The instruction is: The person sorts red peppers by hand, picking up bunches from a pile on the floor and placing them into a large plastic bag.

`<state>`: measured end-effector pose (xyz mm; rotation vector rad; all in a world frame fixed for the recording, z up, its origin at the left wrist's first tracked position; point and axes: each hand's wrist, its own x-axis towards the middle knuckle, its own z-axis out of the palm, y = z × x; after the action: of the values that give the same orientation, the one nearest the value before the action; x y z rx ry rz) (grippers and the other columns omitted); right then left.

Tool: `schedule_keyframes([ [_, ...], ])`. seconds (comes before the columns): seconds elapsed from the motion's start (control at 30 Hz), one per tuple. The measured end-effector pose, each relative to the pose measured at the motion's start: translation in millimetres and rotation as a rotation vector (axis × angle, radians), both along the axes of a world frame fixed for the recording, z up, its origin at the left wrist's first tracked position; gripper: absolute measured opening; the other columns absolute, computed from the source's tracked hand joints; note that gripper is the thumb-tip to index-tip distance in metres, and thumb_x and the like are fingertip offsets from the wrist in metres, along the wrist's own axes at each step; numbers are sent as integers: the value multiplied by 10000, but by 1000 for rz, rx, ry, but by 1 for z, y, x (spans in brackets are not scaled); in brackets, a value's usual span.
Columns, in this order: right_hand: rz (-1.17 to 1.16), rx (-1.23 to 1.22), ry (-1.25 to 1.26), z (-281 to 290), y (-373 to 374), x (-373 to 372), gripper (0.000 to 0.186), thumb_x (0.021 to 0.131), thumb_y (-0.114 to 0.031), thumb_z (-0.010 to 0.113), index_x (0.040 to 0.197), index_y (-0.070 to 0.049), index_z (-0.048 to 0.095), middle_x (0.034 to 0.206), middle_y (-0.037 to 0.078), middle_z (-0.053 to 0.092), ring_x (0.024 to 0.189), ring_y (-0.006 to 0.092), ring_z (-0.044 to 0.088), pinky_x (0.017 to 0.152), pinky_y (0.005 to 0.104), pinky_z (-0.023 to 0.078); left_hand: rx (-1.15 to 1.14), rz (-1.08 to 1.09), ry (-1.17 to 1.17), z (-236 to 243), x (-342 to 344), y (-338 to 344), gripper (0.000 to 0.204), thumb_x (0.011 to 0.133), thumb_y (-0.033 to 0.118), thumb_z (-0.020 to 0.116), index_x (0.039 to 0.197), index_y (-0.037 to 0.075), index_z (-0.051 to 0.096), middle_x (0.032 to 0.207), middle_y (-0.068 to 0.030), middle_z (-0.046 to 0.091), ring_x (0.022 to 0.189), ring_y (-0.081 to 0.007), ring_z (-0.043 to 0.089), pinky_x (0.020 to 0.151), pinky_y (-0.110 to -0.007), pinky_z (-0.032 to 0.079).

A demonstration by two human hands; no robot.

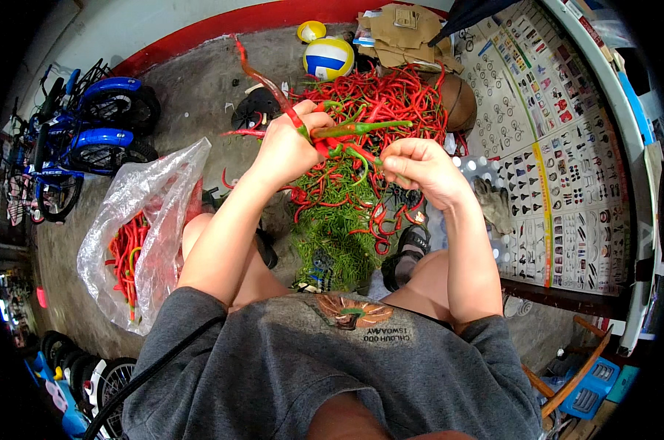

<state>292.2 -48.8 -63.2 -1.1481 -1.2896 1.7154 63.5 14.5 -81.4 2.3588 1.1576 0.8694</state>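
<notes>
My left hand (288, 147) is closed around several long chilies (354, 129), red ones and green ones, which stick out on both sides of the fist. My right hand (414, 169) pinches the end of a red chili beside that bunch. Below and behind both hands lies a large heap of red chilies (376, 95), with a pile of green stalks (332, 235) toward me. At the left, a clear plastic bag (163, 191) holds more red chilies (126, 257).
Blue children's bicycles (108, 139) stand at the left. A volleyball (328, 59), cardboard (398, 29) and a basketball (458, 103) are at the back. At the right are a printed board (574, 183), gloves (493, 209), plastic bottles and a wooden chair (596, 330).
</notes>
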Motion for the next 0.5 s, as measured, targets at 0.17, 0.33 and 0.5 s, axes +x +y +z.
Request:
schedule_keyframes([
  [0.17,-96,146,49,-8,-2,-15,94,833,-79,600,892,-7,599,809,-2,577,728,75,511,683,226,419,-47,0,-55,1,-2,0,266,615,93,688,873,71,625,842,-107,564,794,-310,581,695,-394,467],
  [0.33,-90,501,169,-18,1,-25,119,818,-66,599,906,15,590,909,41,577,835,118,514,763,258,417,-332,-71,-166,-13,5,2,296,609,91,697,891,75,609,824,-106,555,803,-295,578,715,-390,457],
  [0.5,-178,795,-147,2,8,-3,89,815,-82,588,801,-11,641,836,52,606,839,172,532,774,304,412,-115,-46,-61,-7,7,-2,275,603,114,710,858,74,613,827,-100,558,812,-310,573,717,-398,459],
])
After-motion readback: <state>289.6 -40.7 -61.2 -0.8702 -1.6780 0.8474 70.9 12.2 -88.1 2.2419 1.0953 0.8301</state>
